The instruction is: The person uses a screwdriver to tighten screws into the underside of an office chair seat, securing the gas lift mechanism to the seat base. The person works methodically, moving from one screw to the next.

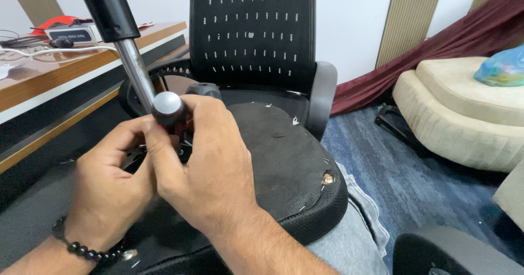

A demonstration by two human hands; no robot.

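- Both hands meet at the middle of the view: the right hand point(204, 160) is wrapped around a dark tool handle point(170, 118) with a rounded silver cap on top, fingers curled tight about it.
- Left hand point(112, 182), wearing a dark bead bracelet point(87, 249) at the wrist, pinches in close against the same handle from the left, thumb and fingertips narrowed beside the right hand's fingers; what the tips grip is hidden.
- Handle stands roughly upright over the underside of a chair seat point(284, 160), which lies across the person's lap; the tool's working end is covered by the hands.
- Just behind the handle rises the gas cylinder point(123, 40), a black upper tube with a bare metal rod below, tilted and crossing the upper left of the view; its rod passes right beside the silver cap.
- Mesh backrest point(252, 29) stands upright behind the seat, with a black armrest point(322, 97) on its right side.
- Seat's black lining shows staples and a small torn hole point(327, 178) near the right edge.
- Wooden surface point(60, 70) at left carries a white cable, a small box and a red item.
- To the right, on blue carpet point(415, 177), sits a cream sofa point(464, 117) with a blue bag point(502, 67) on it; a maroon curtain point(436, 46) hangs behind.
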